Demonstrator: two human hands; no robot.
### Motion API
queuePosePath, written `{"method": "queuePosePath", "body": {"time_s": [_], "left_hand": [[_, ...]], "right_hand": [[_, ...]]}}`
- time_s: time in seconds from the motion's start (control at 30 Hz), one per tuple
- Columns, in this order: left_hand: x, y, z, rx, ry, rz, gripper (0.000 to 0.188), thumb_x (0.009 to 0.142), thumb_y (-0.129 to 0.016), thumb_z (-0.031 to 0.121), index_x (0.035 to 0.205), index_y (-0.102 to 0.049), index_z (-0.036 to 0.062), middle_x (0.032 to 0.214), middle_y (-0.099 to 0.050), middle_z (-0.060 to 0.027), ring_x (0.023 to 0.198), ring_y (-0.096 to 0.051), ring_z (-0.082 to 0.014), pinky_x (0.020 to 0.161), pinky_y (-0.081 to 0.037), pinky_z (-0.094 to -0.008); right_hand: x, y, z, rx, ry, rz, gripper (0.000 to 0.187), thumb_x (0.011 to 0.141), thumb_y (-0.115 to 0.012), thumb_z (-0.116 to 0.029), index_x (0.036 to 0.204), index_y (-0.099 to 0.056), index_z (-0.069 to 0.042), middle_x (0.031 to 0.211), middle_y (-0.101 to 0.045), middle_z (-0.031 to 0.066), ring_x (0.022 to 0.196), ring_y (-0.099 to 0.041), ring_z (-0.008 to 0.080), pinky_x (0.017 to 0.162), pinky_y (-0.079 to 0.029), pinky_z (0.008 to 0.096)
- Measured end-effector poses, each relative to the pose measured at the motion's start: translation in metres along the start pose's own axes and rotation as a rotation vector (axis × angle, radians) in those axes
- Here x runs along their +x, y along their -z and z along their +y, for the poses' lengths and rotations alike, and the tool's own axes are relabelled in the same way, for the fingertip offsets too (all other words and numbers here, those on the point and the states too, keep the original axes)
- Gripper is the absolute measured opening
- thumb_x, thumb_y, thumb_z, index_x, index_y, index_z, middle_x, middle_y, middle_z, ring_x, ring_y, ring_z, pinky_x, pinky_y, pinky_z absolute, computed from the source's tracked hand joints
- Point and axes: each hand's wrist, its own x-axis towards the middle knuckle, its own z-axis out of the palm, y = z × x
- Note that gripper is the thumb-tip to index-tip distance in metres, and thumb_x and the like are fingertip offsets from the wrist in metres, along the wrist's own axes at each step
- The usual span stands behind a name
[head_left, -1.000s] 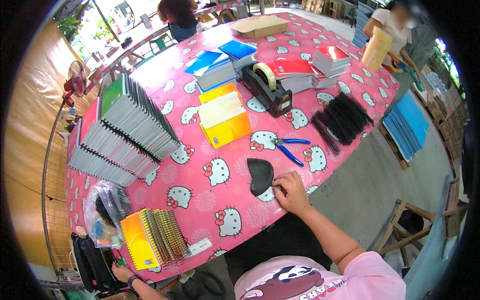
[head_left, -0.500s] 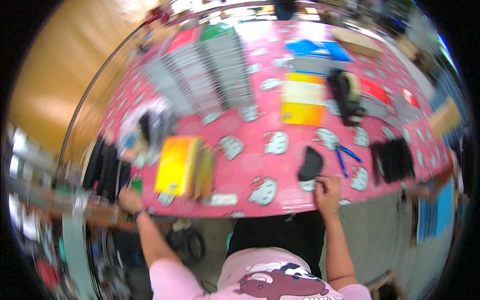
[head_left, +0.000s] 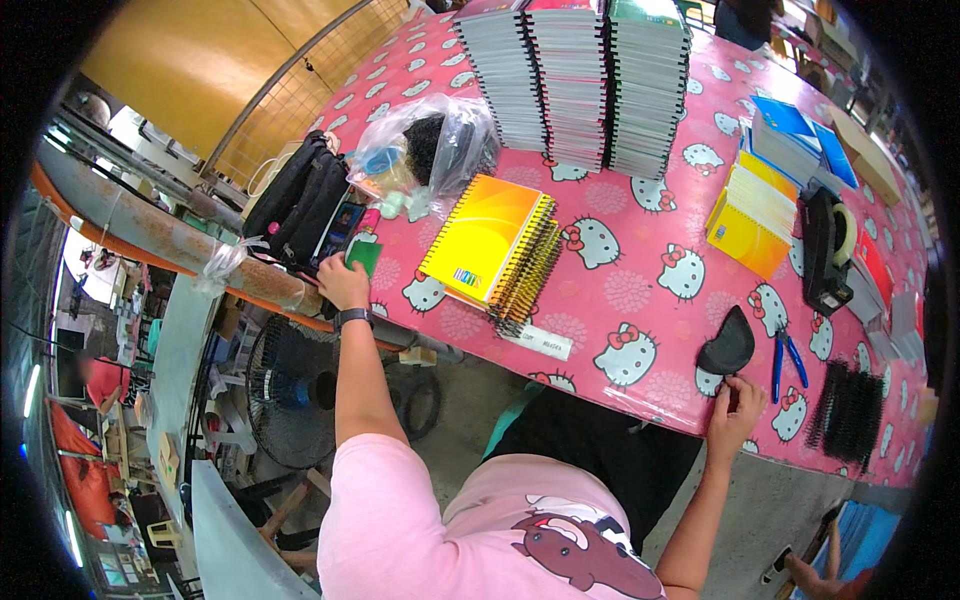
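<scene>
My left hand [head_left: 345, 284] is at the table's left edge, beside a black bag [head_left: 300, 205]. Its fingers are curled closed on the lower edge of a small green card [head_left: 363, 257]. My right hand [head_left: 738, 412] rests at the front edge, loosely bent, thumb and fingers apart, nothing visible between them. Just beyond its fingertips lies a curved black pad-like object [head_left: 727, 342], with blue-handled pliers [head_left: 787, 362] to its right. Between my hands, toward the left, sits a stack of yellow spiral notebooks [head_left: 485, 240].
Tall stacks of ring-bound books [head_left: 570, 95] stand at the back, beside a clear plastic bag [head_left: 465, 140]. At right are yellow books [head_left: 750, 218], blue-covered books [head_left: 782, 140], a tape dispenser [head_left: 826, 250] and black binding coils [head_left: 848, 412]. A standing fan [head_left: 290, 390] is below left.
The view has swung left, so the table's things sit farther right in it. My left hand stays by the green card and my right hand by the black pad-like object.
</scene>
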Motion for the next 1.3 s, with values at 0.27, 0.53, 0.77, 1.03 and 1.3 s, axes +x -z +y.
{"method": "queuePosePath", "body": {"time_s": [0.27, 0.53, 0.77, 1.03, 1.3], "left_hand": [[0.009, 0.002, 0.014, -0.01, -0.059, 0.01, 0.033, 0.083, -0.055, 0.03, 0.11, -0.058, 0.0104, 0.113, -0.051, -0.0097, 0.107, -0.048, -0.0313, 0.089, -0.038, -0.0471], [0.019, -0.002, -0.041, 0.069, -0.164, 0.017, 0.035, 0.079, -0.052, 0.009, 0.114, -0.053, 0.0046, 0.111, -0.049, -0.0186, 0.098, -0.048, -0.038, 0.085, -0.041, -0.046], [0.037, -0.002, 0.001, 0.236, 0.215, -0.3, 0.047, 0.081, -0.057, 0.046, 0.119, -0.055, 0.0189, 0.122, -0.042, -0.0144, 0.113, -0.041, -0.0374, 0.089, -0.037, -0.0558], [0.039, -0.001, -0.014, 0.153, 0.121, -0.214, 0.049, 0.084, -0.054, 0.035, 0.13, -0.046, 0.0198, 0.123, -0.04, -0.014, 0.114, -0.04, -0.0389, 0.09, -0.037, -0.0511], [0.06, -0.007, -0.064, 0.079, -0.083, -0.283, 0.04, 0.081, -0.046, 0.005, 0.118, -0.059, 0.0124, 0.107, -0.047, -0.0207, 0.094, -0.055, -0.0391, 0.087, -0.045, -0.0426]], "right_hand": [[0.0, -0.002, 0.001, 0.002, -0.006, -0.001, 0.01, 0.078, -0.058, -0.004, 0.088, -0.058, -0.003, 0.097, -0.058, 0.0113, 0.096, -0.049, 0.029, 0.086, -0.037, 0.0374], [0.0, -0.001, 0.002, -0.015, -0.001, -0.014, 0.011, 0.078, -0.059, -0.004, 0.088, -0.058, -0.002, 0.096, -0.058, 0.0115, 0.094, -0.049, 0.0293, 0.085, -0.037, 0.0376], [0.001, 0.0, -0.001, -0.012, -0.007, -0.008, 0.011, 0.077, -0.06, -0.005, 0.088, -0.058, -0.003, 0.095, -0.058, 0.0117, 0.094, -0.049, 0.0293, 0.085, -0.036, 0.0379], [0.0, 0.0, 0.002, -0.015, 0.015, -0.006, 0.011, 0.078, -0.059, -0.005, 0.089, -0.058, -0.002, 0.096, -0.058, 0.0121, 0.094, -0.049, 0.0293, 0.086, -0.036, 0.0378], [0.001, 0.0, 0.0, -0.002, 0.007, -0.013, 0.011, 0.078, -0.059, -0.005, 0.089, -0.058, -0.003, 0.097, -0.058, 0.0114, 0.094, -0.049, 0.0288, 0.086, -0.036, 0.0377]]}}
